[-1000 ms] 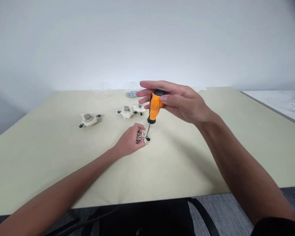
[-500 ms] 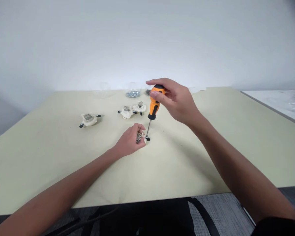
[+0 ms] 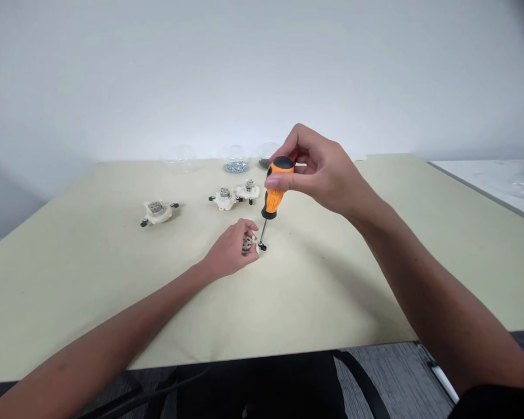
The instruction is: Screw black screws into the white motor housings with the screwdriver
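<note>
In the middle of the table, my left hand (image 3: pixel 229 250) is closed around a small motor in a white plastic mount (image 3: pixel 247 244), pressing it against the tabletop. Most of the mount is hidden by my fingers. A black rubber foot (image 3: pixel 262 247) sticks out on its right side. My right hand (image 3: pixel 321 169) grips the upper handle of an orange and black screwdriver (image 3: pixel 274 192) between thumb and fingers. The screwdriver tilts slightly, and its tip meets the part at the black foot.
Three similar motor mounts stand farther back: one at left (image 3: pixel 158 212), one near the centre (image 3: pixel 225 198) and one beside it (image 3: pixel 248 190). Behind them are a clear bowl of silvery screws (image 3: pixel 236 166), a bowl of dark pieces (image 3: pixel 264 163) and another clear bowl (image 3: pixel 181 166).
My right hand has shifted its grip on the screwdriver handle, with the fingers now curled round the back of it. The handle leans a little differently. My left hand and the mount stay put.
</note>
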A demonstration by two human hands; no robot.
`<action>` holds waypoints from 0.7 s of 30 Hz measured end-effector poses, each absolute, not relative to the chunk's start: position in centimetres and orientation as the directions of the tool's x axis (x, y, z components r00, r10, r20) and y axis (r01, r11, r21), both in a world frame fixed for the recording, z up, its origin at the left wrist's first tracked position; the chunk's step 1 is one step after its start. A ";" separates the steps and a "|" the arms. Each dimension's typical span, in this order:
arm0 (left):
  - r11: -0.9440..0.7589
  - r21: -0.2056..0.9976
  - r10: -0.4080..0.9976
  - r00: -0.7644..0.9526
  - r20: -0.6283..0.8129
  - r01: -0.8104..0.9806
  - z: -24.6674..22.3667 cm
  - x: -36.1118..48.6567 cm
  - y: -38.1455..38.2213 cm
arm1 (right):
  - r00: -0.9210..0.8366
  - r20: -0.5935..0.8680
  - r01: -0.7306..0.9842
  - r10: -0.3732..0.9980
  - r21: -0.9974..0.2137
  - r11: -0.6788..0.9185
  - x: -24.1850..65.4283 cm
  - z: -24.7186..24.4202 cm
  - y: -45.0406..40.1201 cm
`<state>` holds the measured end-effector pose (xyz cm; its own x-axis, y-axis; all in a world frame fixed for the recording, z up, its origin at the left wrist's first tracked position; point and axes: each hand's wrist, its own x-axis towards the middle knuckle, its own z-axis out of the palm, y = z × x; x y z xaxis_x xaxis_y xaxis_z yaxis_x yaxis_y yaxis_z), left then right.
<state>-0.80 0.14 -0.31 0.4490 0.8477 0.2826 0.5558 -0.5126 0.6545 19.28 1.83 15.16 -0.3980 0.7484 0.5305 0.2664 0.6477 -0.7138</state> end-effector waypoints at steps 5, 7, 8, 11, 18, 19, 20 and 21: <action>-0.494 0.657 0.858 0.442 0.262 0.570 -0.4 -1.0 0.1 | -0.257 0.659 0.442 0.707 -0.570 0.693 18.8 14.3 2.4; -0.493 0.655 0.858 0.444 0.257 0.573 -0.3 -1.0 0.1 | -0.287 0.667 0.453 0.687 -0.538 0.711 18.5 14.1 2.2; -0.492 0.655 0.858 0.446 0.255 0.573 -0.2 -1.0 0.1 | -0.311 0.662 0.448 0.682 -0.531 0.719 18.4 14.1 2.1; -0.488 0.661 0.860 0.445 0.251 0.570 -0.1 -0.9 0.1 | -0.386 0.607 0.424 0.695 -0.552 0.718 18.0 14.2 1.6; -0.494 0.657 0.857 0.448 0.255 0.569 -0.1 -0.8 0.1 | -0.568 0.444 0.211 0.693 -0.736 0.644 18.8 15.2 1.3; -0.500 0.656 0.853 0.451 0.261 0.565 -0.2 -0.8 0.2 | -0.582 0.426 0.188 0.693 -0.758 0.624 18.9 15.4 1.3; -0.506 0.655 0.850 0.453 0.268 0.561 -0.2 -0.8 0.2 | -0.588 0.412 0.173 0.696 -0.777 0.606 19.1 15.5 1.3; -0.510 0.654 0.848 0.454 0.274 0.558 -0.2 -0.8 0.2 | -0.589 0.401 0.166 0.702 -0.790 0.590 19.2 15.7 1.3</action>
